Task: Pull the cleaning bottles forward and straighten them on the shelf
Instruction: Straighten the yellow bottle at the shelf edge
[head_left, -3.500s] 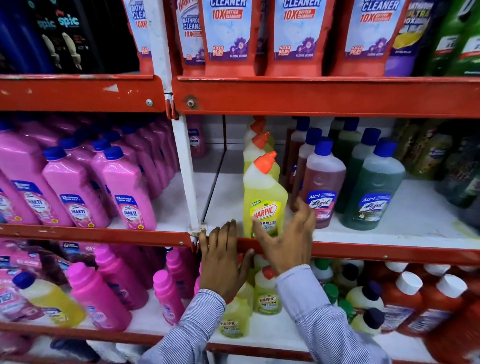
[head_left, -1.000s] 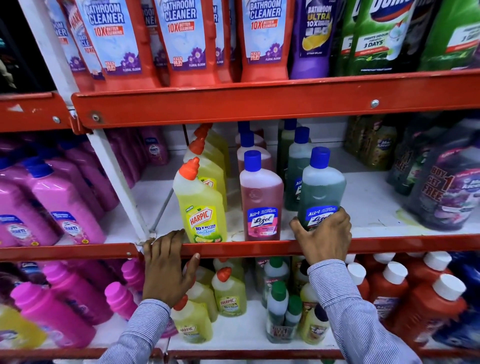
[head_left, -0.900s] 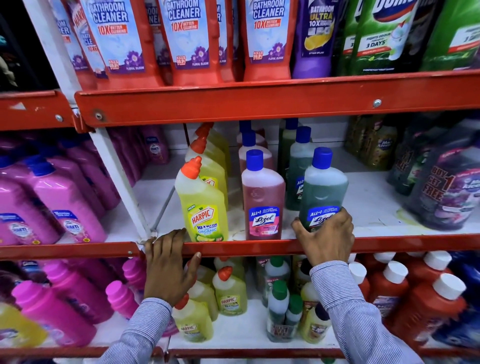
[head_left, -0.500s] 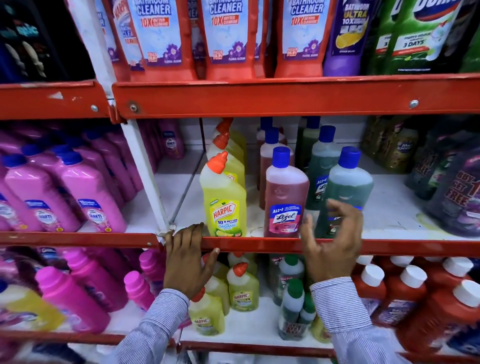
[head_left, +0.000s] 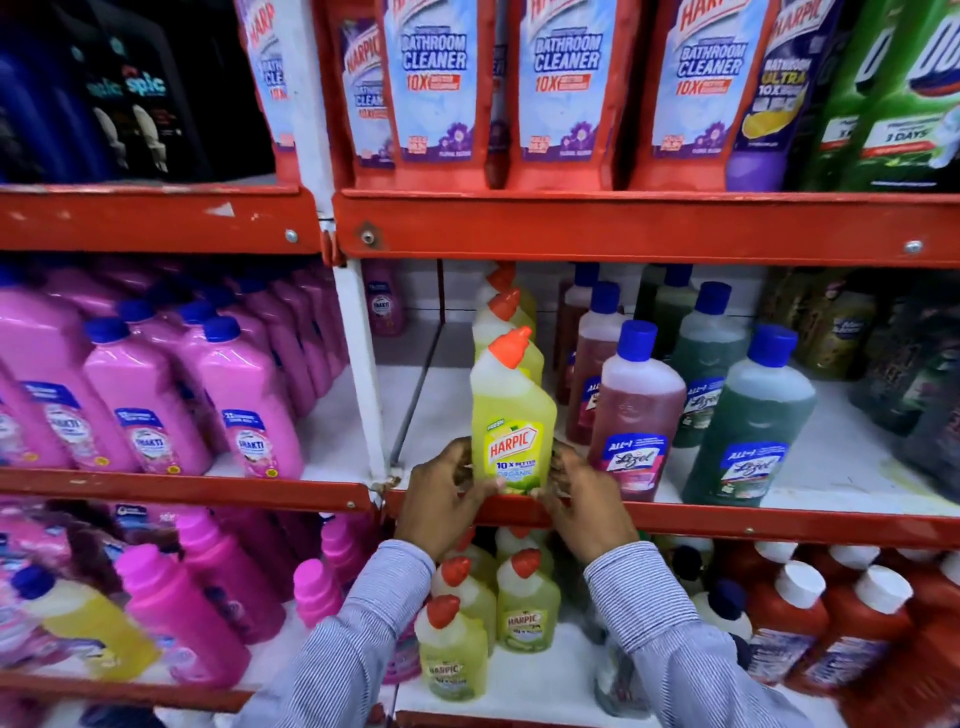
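The front Harpic bottle (head_left: 513, 415) stands upright at the front lip of the middle shelf (head_left: 852, 467), long axis vertical, label facing out. It is yellow-green and see-through above the liquid line, with an orange cap whose angled neck leans toward the right. The label reads "HARPIC 10X BETTER ORGANIC". Both hands grip its lower part: the left hand (head_left: 441, 499) cups its left side with fingers curled round the edge of the label, and the right hand (head_left: 582, 501) presses against its right side, fingers bent against the bottle. Both wrists wear striped sleeves.

At least two more Harpic bottles (head_left: 506, 317) of the same kind queue straight behind it, only their caps and shoulders showing; whether there are more I cannot tell.

Just to the right stand two rows of blue-capped Lizol bottles. The pink front one (head_left: 636, 410) is close beside the right hand, with two more pink ones behind. The green front one (head_left: 753, 421) stands further right, with two green ones behind it. All are upright, labels forward.

Left of the white upright post (head_left: 358, 364), many pink bottles (head_left: 244, 395) with blue caps fill the neighbouring bay.

On the shelf above, red bathroom cleaner bottles (head_left: 436, 93) stand in a row, at least four across.

On the shelf below, four small Harpic bottles (head_left: 527, 603) sit under the hands, and red bottles (head_left: 789, 623) with white caps stand at the right.
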